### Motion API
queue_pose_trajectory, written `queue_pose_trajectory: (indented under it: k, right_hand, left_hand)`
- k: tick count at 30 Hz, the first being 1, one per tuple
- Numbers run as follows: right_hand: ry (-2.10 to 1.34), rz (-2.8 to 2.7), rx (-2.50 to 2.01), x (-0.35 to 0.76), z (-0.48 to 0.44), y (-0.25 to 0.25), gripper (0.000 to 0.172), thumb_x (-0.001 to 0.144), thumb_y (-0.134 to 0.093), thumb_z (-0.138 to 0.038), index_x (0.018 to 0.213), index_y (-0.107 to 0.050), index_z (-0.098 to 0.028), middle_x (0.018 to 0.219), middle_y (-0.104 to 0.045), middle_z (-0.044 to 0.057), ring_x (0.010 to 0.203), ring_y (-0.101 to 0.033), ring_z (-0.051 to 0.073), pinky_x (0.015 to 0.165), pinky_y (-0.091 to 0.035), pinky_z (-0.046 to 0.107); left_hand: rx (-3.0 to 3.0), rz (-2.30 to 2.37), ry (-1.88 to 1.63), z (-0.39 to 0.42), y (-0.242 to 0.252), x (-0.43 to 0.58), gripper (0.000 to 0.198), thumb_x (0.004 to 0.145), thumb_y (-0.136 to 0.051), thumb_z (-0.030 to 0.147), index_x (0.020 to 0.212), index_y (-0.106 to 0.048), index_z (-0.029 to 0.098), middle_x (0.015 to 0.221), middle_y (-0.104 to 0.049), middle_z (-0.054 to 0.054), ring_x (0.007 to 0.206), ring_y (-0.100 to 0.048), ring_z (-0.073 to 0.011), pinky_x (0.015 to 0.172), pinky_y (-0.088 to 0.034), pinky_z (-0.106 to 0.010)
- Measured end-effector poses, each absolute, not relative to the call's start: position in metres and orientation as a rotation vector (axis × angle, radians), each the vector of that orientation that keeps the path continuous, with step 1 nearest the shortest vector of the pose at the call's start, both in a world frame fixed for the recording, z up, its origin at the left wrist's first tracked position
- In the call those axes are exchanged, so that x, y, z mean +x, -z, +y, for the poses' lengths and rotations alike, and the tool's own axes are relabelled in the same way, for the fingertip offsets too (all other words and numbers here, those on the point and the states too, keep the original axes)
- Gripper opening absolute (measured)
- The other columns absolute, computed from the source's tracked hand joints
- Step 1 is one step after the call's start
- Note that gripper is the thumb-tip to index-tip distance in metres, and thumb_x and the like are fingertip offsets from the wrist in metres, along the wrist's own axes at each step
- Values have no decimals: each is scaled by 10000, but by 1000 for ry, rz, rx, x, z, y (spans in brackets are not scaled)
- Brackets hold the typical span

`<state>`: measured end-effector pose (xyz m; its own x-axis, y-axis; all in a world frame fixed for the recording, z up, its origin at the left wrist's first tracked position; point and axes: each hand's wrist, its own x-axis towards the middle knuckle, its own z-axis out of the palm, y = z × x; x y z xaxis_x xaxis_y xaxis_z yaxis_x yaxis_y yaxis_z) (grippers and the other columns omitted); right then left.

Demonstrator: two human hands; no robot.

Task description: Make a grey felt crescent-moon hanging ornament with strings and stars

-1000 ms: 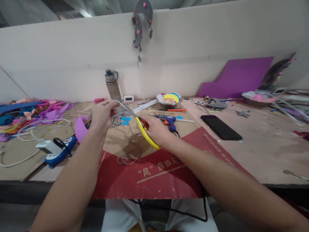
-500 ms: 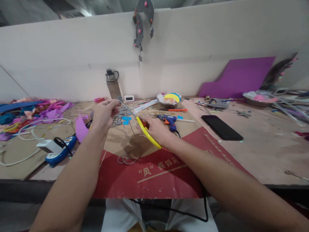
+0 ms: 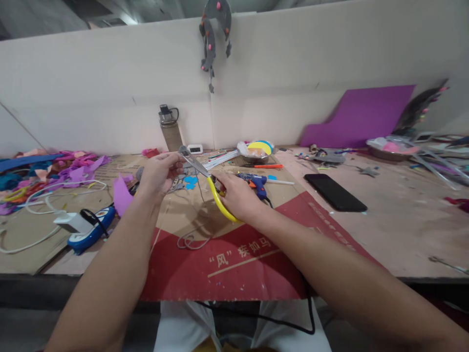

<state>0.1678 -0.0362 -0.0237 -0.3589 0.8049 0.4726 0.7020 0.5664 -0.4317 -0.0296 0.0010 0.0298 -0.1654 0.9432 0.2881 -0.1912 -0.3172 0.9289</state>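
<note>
My right hand (image 3: 236, 194) is closed round the yellow handles of a pair of scissors (image 3: 220, 199), whose metal blades point up and left. The blade tips reach a small grey piece (image 3: 182, 150) that looks like felt, pinched in the fingertips of my left hand (image 3: 163, 172). A thin grey cord (image 3: 200, 188) hangs below the blades, and a loop of cord (image 3: 193, 241) lies on the red part of the cardboard (image 3: 242, 274). Blue flower shapes (image 3: 190, 182) and grey cut-outs lie behind my hands.
A blue glue gun (image 3: 259, 185) and an orange-handled tool (image 3: 269, 166) lie beyond my right hand. A phone (image 3: 335, 192) rests at right, a power strip (image 3: 91, 230) with white cables at left. Felt scraps (image 3: 80, 168) pile up at far left; a bottle (image 3: 170, 131) stands by the wall.
The scissors have turned so the flat of the blades faces me more, and my right hand has shifted slightly left. My left hand still pinches the grey piece.
</note>
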Motion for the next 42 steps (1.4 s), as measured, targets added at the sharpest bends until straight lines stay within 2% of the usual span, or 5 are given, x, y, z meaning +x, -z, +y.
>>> queue_pose_trajectory:
  k: [5,10,19,28,42]
  right_hand:
    - [-113,-2148,-1244,171,-33,26,525,783,-467,-145,1305,-501,-183,992,-630,118,808,-561,211,719,-418,328]
    - [-37,-2181,-1310,174,-32,23,510,814,-463,-189,1324,-485,-187,999,-639,130,791,-578,222,679,-406,327]
    - [196,-2231,-1451,175,-37,17,448,878,-402,-250,1325,-442,-238,1111,-616,119,805,-602,229,667,-400,325]
    - [350,-2240,-1508,174,-39,14,406,910,-348,-290,1301,-443,-234,1053,-623,125,739,-601,218,616,-379,312]
    - [362,-2250,-1518,171,-41,9,350,926,-319,-264,1225,-495,-215,989,-661,134,756,-607,220,612,-366,300]
  left_hand:
    - [1273,997,-1541,0,-29,-31,100,583,-713,171,642,-685,95,657,-635,-45,493,-515,-49,469,-457,-162]
    - [1259,1052,-1517,0,-30,-31,141,633,-716,173,750,-699,97,716,-668,-56,489,-533,-46,493,-484,-166]
    - [1257,1031,-1519,-2,-32,-32,111,653,-722,173,704,-673,88,661,-636,-30,474,-492,-36,433,-441,-136]
    - [1086,971,-1491,-1,-34,-30,30,657,-679,64,684,-671,76,633,-626,-30,456,-499,-26,416,-450,-100]
    - [1004,968,-1468,1,-33,-30,23,694,-630,51,694,-648,66,608,-626,-47,421,-491,-26,385,-428,-91]
